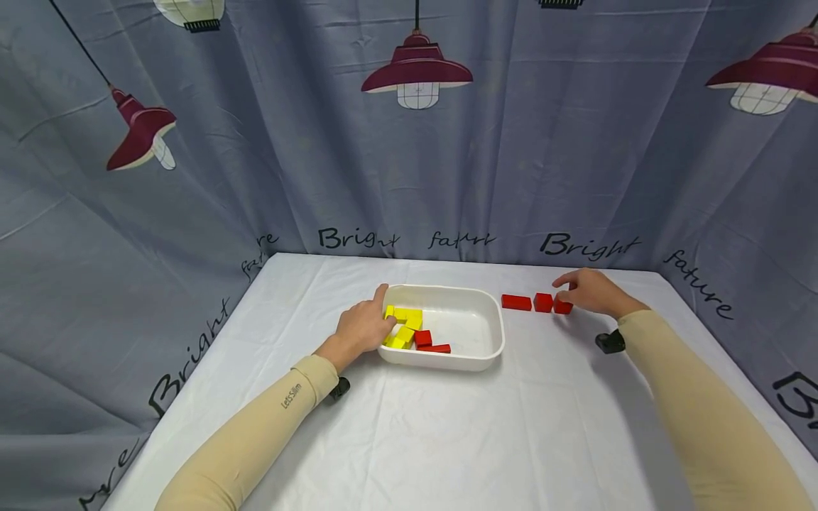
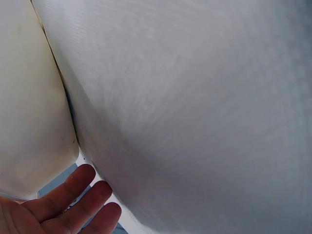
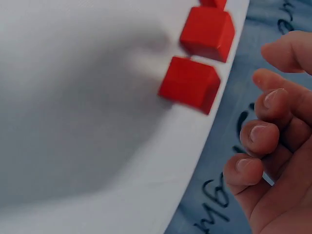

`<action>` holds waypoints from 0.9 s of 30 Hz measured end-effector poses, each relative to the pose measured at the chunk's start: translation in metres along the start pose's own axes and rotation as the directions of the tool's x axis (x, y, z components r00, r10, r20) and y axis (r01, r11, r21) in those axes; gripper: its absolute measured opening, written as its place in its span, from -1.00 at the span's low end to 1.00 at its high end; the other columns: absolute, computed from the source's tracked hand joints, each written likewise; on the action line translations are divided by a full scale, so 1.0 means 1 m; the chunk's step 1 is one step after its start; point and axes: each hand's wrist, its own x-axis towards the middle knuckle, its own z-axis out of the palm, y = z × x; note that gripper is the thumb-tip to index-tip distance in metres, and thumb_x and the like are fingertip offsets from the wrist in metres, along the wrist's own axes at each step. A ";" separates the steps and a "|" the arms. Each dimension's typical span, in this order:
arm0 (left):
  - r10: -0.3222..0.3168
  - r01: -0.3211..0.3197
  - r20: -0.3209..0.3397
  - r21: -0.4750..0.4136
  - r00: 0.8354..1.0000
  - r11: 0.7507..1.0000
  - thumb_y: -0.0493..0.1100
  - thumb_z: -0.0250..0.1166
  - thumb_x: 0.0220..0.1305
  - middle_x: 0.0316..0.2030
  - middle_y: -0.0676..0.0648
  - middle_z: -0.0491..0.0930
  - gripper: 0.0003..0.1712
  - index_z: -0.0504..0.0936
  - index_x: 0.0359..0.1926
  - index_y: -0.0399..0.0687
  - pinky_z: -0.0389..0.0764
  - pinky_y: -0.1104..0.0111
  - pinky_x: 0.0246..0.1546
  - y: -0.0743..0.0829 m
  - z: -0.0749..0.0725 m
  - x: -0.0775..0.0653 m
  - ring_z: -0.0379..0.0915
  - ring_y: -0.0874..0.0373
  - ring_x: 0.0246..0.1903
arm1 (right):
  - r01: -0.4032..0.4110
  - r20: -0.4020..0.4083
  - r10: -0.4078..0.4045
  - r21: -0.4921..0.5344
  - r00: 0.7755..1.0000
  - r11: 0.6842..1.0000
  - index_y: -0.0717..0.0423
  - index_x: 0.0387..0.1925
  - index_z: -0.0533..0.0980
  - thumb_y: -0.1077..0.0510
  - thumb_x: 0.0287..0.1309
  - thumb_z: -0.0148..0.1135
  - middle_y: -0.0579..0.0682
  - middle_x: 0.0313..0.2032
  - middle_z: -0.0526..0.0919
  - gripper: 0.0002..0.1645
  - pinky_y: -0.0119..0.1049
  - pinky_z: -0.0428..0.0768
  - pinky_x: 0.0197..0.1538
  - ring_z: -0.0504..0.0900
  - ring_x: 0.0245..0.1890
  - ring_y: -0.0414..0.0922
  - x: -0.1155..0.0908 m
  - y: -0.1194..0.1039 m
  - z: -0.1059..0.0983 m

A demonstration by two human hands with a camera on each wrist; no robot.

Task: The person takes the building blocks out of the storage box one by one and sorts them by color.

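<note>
the nearest red cube [image 3: 187, 84] of a short row lies just beside the fingers of the right hand [image 1: 594, 291], right of centre in the head view; in the right wrist view it sits upper centre, apart from the fingertips at right. those fingers are loosely curved, thumb and index slightly parted, and hold nothing. a second red cube [image 1: 543, 303] and a long red block [image 1: 516, 303] continue the row leftward on the white bench [image 1: 447, 440]. the right arm, in a beige sleeve [image 1: 709, 419], reaches up from the lower right corner, hand angled leftward. the left arm rises from the lower left, its hand [image 1: 363, 326] resting at the left rim of a white tray [image 1: 441, 362]; the index finger is extended, and the left wrist view shows three straight, slightly spread fingers; how firmly they press cannot be told. yellow blocks [image 1: 405, 336] and two red pieces [image 1: 423, 338] lie in the tray's left part.
</note>
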 end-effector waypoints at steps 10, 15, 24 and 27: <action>0.000 0.000 -0.005 0.002 1.000 1.000 0.12 0.05 0.37 0.09 -0.19 0.64 -0.17 0.00 0.57 0.09 0.61 0.07 -0.15 0.000 0.001 0.000 0.59 0.00 -0.17 | 0.058 -0.006 -0.058 0.018 0.998 0.998 0.23 0.12 0.61 0.08 0.28 0.26 0.17 -0.30 0.65 -0.55 -0.25 0.55 -0.30 0.51 -0.33 -0.03 -0.003 -0.031 -0.002; 0.001 -0.001 -0.008 0.000 1.000 1.000 0.12 0.05 0.37 0.11 -0.18 0.63 -0.16 0.00 0.57 0.10 0.61 0.07 -0.14 0.000 0.001 0.000 0.60 0.00 -0.15 | 0.066 0.002 -0.066 0.033 0.998 0.997 0.18 0.09 0.63 0.05 0.25 0.30 0.13 -0.31 0.62 -0.56 -0.23 0.57 -0.30 0.52 -0.34 -0.01 -0.004 -0.046 -0.001; -0.007 0.007 -0.008 -0.005 1.000 1.000 0.12 0.06 0.36 0.13 -0.20 0.62 -0.16 0.00 0.58 0.09 0.59 0.03 -0.08 -0.001 0.001 0.001 0.59 -0.03 -0.11 | 0.150 0.074 -0.151 0.031 0.986 0.988 0.14 0.00 0.67 0.08 0.22 0.33 0.02 -0.43 0.55 -0.65 -0.24 0.50 -0.41 0.51 -0.45 -0.05 -0.006 -0.075 -0.001; -0.007 0.007 -0.006 -0.005 1.000 1.000 0.12 0.05 0.37 0.14 -0.20 0.61 -0.16 0.00 0.58 0.08 0.59 0.02 -0.06 -0.001 0.001 0.001 0.59 -0.04 -0.08 | 0.189 0.107 -0.189 0.012 0.976 0.982 0.12 -0.02 0.68 0.07 0.20 0.35 -0.01 -0.46 0.54 -0.66 -0.26 0.50 -0.44 0.50 -0.49 -0.09 -0.004 -0.084 0.001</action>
